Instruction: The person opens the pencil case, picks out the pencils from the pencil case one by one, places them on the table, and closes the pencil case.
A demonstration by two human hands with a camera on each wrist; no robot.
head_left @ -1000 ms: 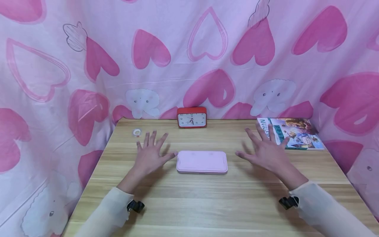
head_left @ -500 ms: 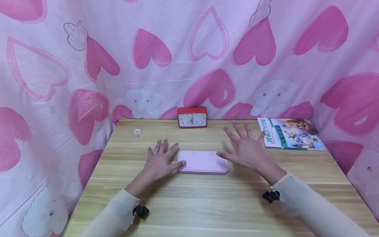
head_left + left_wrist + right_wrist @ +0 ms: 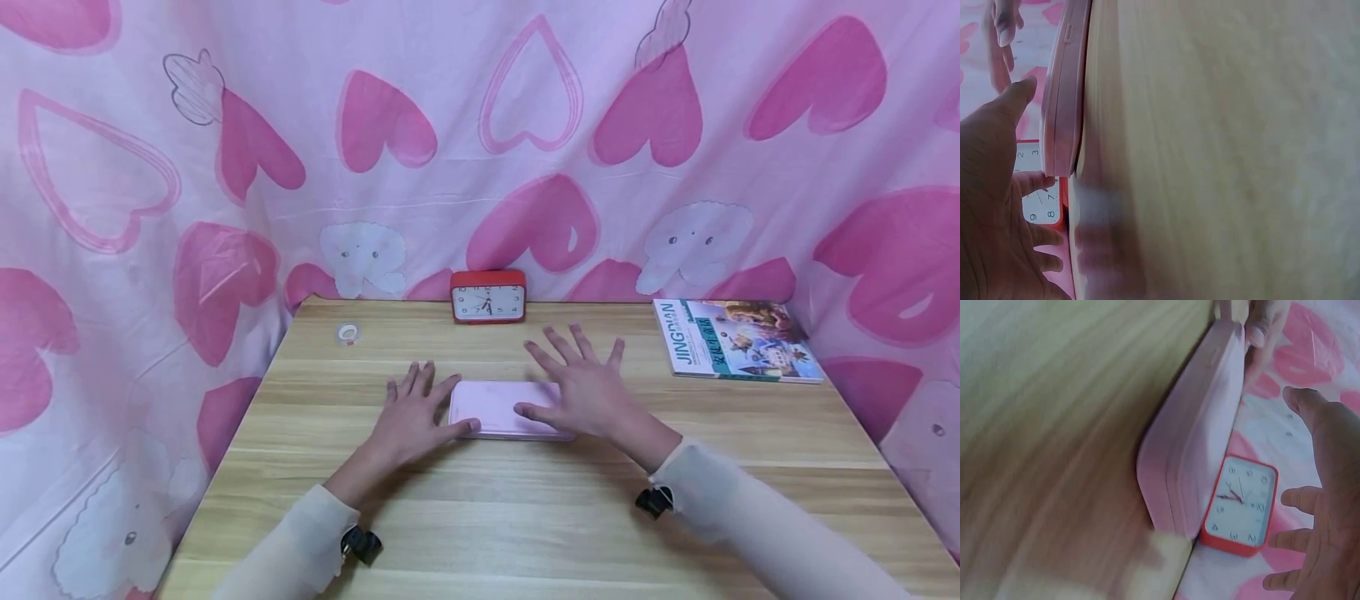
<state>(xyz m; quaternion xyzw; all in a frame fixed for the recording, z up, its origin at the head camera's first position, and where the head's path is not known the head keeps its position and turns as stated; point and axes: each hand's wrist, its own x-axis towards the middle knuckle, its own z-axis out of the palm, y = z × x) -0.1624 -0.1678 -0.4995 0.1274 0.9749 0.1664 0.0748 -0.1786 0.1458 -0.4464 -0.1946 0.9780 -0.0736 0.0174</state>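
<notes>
A flat pink case (image 3: 495, 406) with rounded corners lies on the wooden table, its lid down. At its left end is my left hand (image 3: 414, 423), fingers spread, thumb over the near left corner. In the left wrist view, one finger of that hand (image 3: 991, 200) lies right at the end of the case (image 3: 1065, 94). My right hand (image 3: 592, 398) hovers over the right end with fingers fanned out, covering that part of the case in the head view. The right wrist view shows this hand (image 3: 1335, 512) apart from the case (image 3: 1194, 444), nothing between its fingers.
A red alarm clock (image 3: 488, 297) stands behind the case at the table's back edge. Left of it lies a small roll of tape (image 3: 348, 334). A magazine (image 3: 738, 339) lies at the back right. A pink heart-print curtain (image 3: 420, 200) hangs behind the table.
Both hands have come inward toward the case. My right hand has travelled left from beside the magazine to over the right end; my left hand has shifted right and slightly nearer.
</notes>
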